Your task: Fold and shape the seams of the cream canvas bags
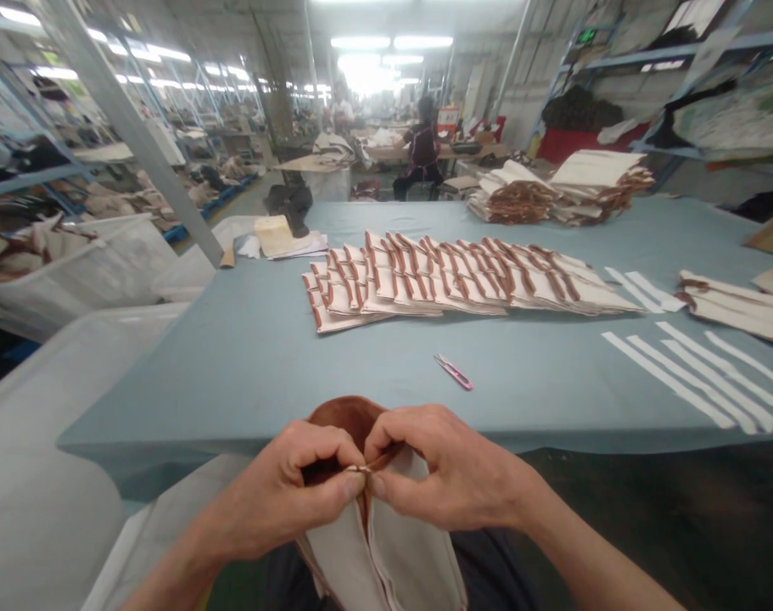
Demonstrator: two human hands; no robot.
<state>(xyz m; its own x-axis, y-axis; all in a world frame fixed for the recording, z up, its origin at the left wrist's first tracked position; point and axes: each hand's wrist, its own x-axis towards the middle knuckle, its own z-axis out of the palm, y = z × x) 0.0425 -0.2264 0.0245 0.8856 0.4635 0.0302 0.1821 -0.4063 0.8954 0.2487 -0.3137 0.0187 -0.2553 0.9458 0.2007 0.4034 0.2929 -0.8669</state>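
A cream fabric piece with a brown lining [406,556], like an unfinished bag, hangs upright in front of me below the table edge. Its rim is pinched between the thumb and fingers of my left hand [306,484]. Right beside it, my right hand [434,467] grips the same rim, so the two thumbs almost meet at a seam. Behind the fingers the brown inside curves up in an open loop. Pink thread snips [453,372] lie on the table beyond my hands.
On the blue-covered table [246,382], a long overlapping row of cream pieces with brown edges [450,271] stretches across. White strips [685,382] lie at the right. Stacked fabric [551,187] stands at the back. White plastic bins [74,373] flank the left, near a slanted metal post [131,127].
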